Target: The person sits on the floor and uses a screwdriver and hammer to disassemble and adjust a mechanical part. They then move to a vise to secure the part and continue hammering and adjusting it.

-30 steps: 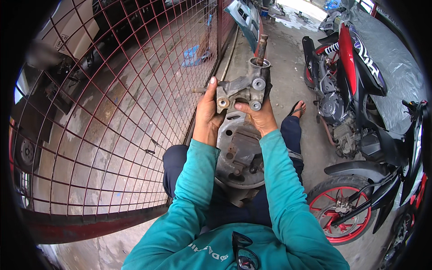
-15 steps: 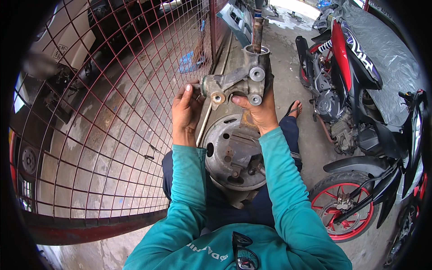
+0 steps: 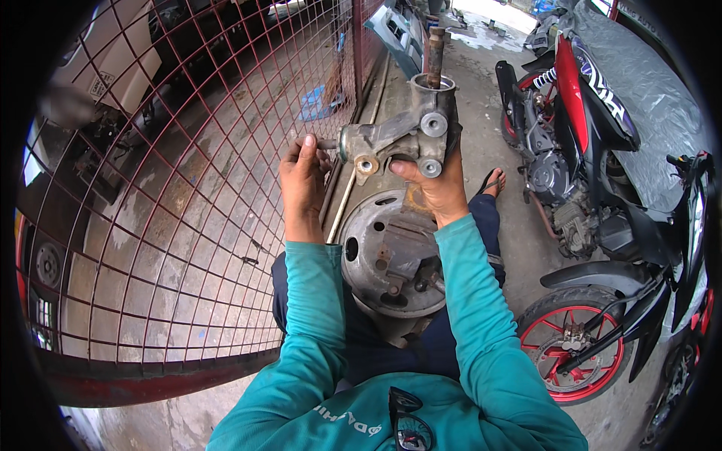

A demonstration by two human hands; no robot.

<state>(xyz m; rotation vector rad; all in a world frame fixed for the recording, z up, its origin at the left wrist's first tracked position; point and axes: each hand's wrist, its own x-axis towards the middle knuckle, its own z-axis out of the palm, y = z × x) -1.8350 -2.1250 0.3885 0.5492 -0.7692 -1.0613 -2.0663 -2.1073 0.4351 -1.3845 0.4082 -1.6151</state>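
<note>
- In the air, higher than the steel wheel (image 3: 364,229), gripping the metal housing (image 3: 395,140) with the right hand (image 3: 439,186).
- At its left end, pinching the thin shaft (image 3: 329,144) with the left hand (image 3: 302,182).

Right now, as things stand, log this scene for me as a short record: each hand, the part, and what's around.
Left hand: the hand has its thumb and fingers at the short shaft
Right hand: the hand grips the metal housing from below, thumb on the near side
Part: grey housing, short shaft jutting left, rusty rod rising from its round opening
Between the legs: round metal wheel with holes
Left side: red mesh fence
Right side: parked motorcycles
</note>
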